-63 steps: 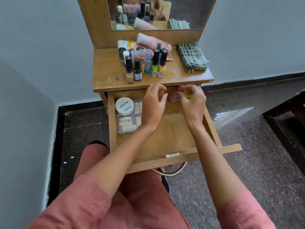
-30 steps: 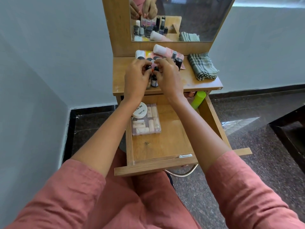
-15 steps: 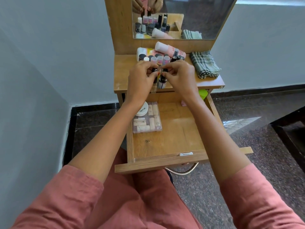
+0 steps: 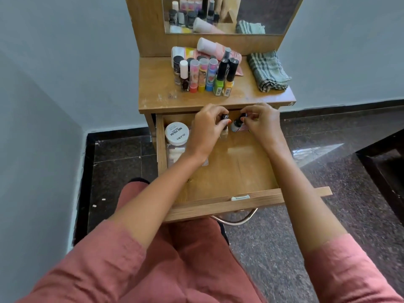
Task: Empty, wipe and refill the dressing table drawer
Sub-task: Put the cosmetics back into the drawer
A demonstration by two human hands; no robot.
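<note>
Open drawer [image 4: 218, 206], both hands at its back. Left hand [image 4: 207, 127] pinched a black-capped bottle [image 4: 225, 117]; right hand [image 4: 262, 125] pinched a second bottle [image 4: 236, 126] just beside it. White jar [image 4: 176, 133] sat in the drawer's back-left corner on a clear box [image 4: 175, 154]. Above the drawer stood clustered tabletop bottles [image 4: 205, 75]; a checked cloth [image 4: 267, 72] lay above the drawer's right side.

The wall [image 4: 65, 62] is pale blue-grey on the left and the right. A black strip [image 4: 118, 132] runs along its bottom. The floor [image 4: 328, 193] is dark, speckled and shiny, with a bright patch of light [image 4: 317, 153] on the right. A dark brown thing [image 4: 384, 169] stands at the right edge. A mirror [image 4: 273, 14] stands at the far end.
</note>
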